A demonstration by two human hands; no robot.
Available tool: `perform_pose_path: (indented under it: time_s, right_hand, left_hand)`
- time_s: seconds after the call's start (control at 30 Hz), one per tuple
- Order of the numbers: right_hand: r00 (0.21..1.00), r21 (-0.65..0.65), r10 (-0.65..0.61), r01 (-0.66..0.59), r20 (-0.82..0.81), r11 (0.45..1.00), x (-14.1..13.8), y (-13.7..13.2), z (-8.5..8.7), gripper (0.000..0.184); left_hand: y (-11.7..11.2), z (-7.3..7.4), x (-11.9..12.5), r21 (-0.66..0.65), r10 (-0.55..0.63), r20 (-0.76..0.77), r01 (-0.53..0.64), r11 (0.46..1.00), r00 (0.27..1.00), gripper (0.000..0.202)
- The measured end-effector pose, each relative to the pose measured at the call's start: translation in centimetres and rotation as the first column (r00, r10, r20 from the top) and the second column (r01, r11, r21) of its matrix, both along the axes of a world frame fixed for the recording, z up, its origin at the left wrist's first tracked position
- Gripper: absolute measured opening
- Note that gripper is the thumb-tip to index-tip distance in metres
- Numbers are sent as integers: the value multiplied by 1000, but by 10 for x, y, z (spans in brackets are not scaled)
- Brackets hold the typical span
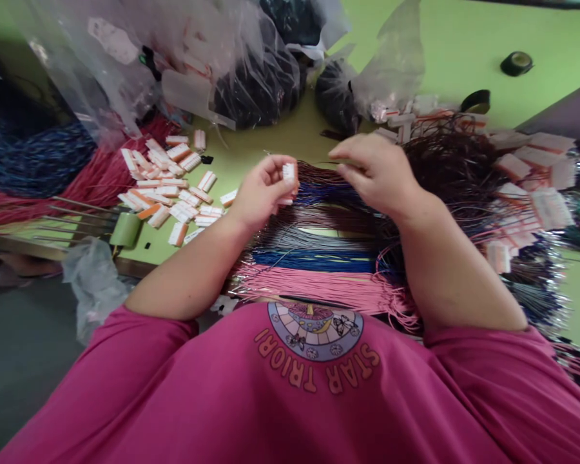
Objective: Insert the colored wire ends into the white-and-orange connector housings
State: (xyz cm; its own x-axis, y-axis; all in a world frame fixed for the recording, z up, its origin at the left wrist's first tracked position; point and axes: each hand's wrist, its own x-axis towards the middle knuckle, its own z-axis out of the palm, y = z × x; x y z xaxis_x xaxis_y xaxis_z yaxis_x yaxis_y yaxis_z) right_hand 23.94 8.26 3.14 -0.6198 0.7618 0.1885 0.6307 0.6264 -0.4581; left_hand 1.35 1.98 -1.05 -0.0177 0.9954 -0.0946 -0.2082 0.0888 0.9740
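My left hand (265, 190) is closed around a small white and orange connector housing (289, 172), its slotted face showing between thumb and fingers. To the right, my right hand (374, 171) has thumb and forefinger drawn together, with a thin dark wire (337, 162) showing between their tips. Below both hands lie rows of cut wires: dark brown ones (319, 172), grey ones (309, 240), blue ones (314, 260) and pink ones (309, 283). A heap of loose connector housings (167, 183) is spread left of my left hand.
Clear plastic bags with dark contents (258, 77) stand at the back. Wired connectors (526, 193) pile up at right with tangled dark wires (444, 154). A black tape roll (516, 63) sits far right. Blue wire bundles (33, 151) and a green block with metal rods (125, 230) are left.
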Motion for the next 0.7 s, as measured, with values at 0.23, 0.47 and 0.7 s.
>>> perform_pose_path:
  time_s: [0.23, 0.47, 0.7]
  right_hand:
    - [899, 27, 55, -75, 434, 997, -4, 1, -32, 32]
    - [884, 107, -19, -35, 466, 994, -12, 2, -50, 33]
    - [921, 28, -135, 134, 366, 991, -5, 5, -34, 25]
  left_hand:
    - [12, -11, -19, 32, 83, 19, -83, 996, 996, 57]
    - [11, -8, -18, 13, 56, 26, -56, 998, 998, 52]
    - [10, -8, -19, 29, 74, -11, -74, 997, 997, 44]
